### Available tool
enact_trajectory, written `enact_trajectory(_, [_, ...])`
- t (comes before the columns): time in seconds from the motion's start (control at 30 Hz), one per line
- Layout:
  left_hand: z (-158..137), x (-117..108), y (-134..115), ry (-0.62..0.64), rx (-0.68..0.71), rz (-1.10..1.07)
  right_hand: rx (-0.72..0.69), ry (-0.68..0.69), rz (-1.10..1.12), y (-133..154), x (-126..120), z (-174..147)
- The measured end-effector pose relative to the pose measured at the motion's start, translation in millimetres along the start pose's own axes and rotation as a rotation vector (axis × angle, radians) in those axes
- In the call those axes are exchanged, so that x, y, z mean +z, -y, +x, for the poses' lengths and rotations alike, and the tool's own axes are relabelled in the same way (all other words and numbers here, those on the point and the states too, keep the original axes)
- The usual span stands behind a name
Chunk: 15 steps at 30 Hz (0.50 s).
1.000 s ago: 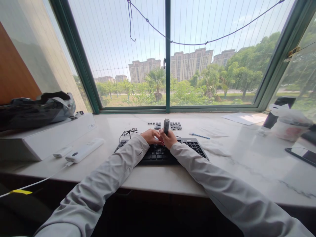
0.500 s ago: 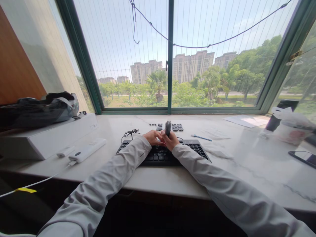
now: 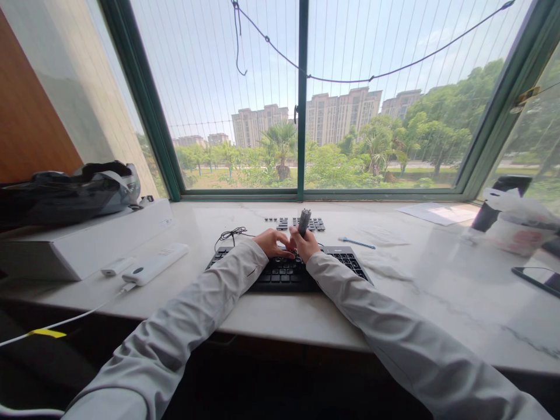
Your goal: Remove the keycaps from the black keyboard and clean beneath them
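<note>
A black keyboard (image 3: 282,279) lies in front of me, several of its keycaps off on the right side. My right hand (image 3: 307,245) is closed around a dark grey cylindrical tool (image 3: 304,220), which stands nearly upright and leans slightly right. Its lower end is hidden by my fingers and points down at the keys. My left hand (image 3: 272,242) rests over the middle of the keyboard, thumb and fingers apart, close beside the right hand. Whether its fingertips press on a key I cannot tell. Behind the hands, loose black keycaps (image 3: 315,224) lie in rows.
A blue thin brush-like stick (image 3: 359,244) and clear plastic bags (image 3: 387,270) lie right of the keyboard. A coiled black cable (image 3: 231,234) is behind it. At left are a white power bank (image 3: 155,266) and a white box (image 3: 83,251); a phone (image 3: 540,279) lies far right.
The tool's top has swung a little to the right with my right hand, and a small gap has opened between the two hands. The left hand has hardly moved.
</note>
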<state>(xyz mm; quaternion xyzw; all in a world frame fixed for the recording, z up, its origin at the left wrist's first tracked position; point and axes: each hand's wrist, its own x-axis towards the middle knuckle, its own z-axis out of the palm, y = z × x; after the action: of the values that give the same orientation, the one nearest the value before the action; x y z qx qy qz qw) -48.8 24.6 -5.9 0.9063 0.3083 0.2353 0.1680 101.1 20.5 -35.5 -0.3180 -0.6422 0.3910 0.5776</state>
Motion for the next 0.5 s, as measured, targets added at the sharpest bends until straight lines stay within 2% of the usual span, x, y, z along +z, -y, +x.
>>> enact_trajectory(0.1, [-0.5, 0.4, -4.1, -0.020, -0.039, -0.020, 0.085, -0.051, 0.126, -3.1, -0.1, 4.4])
enact_trajectory(0.3, [-1.7, 1.4, -1.7, 0.020, -0.239, -0.131, 0.120, -0.074, 0.388, 4.2, 2.1, 4.9])
enact_trajectory(0.4, [-1.4, 0.3, -4.0, 0.019, -0.261, -0.181, 0.137, -0.113, 0.549, 12.1, -0.9, 6.2])
enact_trajectory(0.5, [-1.2, -0.2, -7.6, -0.009, -0.223, -0.206, 0.200, -0.200, 0.657, 17.0, -7.7, 9.9])
